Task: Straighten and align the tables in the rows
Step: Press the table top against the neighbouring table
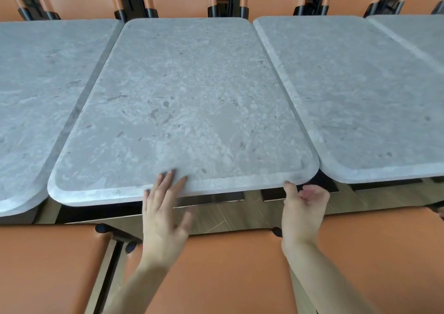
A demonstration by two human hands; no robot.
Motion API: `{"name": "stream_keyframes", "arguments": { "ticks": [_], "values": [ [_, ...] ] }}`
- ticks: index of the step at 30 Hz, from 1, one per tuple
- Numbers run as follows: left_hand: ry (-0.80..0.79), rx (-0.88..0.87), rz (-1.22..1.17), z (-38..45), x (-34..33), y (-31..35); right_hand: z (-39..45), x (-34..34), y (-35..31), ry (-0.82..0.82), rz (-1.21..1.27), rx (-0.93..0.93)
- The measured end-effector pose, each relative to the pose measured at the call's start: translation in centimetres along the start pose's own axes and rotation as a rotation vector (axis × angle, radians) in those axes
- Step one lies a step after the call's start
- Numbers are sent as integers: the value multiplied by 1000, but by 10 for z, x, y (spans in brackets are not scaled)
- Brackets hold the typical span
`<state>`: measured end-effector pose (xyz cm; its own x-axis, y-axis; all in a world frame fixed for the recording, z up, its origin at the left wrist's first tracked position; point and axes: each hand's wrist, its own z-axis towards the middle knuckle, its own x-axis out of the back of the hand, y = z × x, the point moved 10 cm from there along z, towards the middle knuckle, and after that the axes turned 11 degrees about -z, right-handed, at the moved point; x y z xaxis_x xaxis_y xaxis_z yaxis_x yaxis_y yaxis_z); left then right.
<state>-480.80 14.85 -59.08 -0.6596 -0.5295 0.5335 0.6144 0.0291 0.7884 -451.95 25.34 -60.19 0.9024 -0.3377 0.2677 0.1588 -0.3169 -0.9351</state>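
Between orange seats [228,265], grey marbled tables [182,102]

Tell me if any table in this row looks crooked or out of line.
The middle table looks askew: its near edge slants, and its near left corner sits closer than its right. The gap to the left table looks wider than to the right table. The left hand rests on its near edge; the right hand is by the near right corner.

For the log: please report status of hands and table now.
Left hand open, fingertips on middle table near edge. Right hand loosely curled at its corner. Nothing blocking.
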Motion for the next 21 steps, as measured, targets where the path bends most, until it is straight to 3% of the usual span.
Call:
{"name": "stream_keyframes", "arguments": {
  "ticks": [2,5,8,12,15,21],
  "values": [
    [113,205,-312,-30,-1,-2,7,-4,30,-63,134,-328],
    [262,454,-542,-37,-1,-11,0,-38,37,-343,324,-560],
    [484,784,-838,-27,0,-31,-6,-66,30,-556,470,-629],
    [710,1121,-1142,-24,2,-61,4,-79,27,-571,633,-614],
    [601,1098,-1370,1,5,-69,7,-86,29,-611,673,-624],
    [514,1057,-1405,8,-21,-63,11,-90,33,-662,611,-635]
  ]
}}
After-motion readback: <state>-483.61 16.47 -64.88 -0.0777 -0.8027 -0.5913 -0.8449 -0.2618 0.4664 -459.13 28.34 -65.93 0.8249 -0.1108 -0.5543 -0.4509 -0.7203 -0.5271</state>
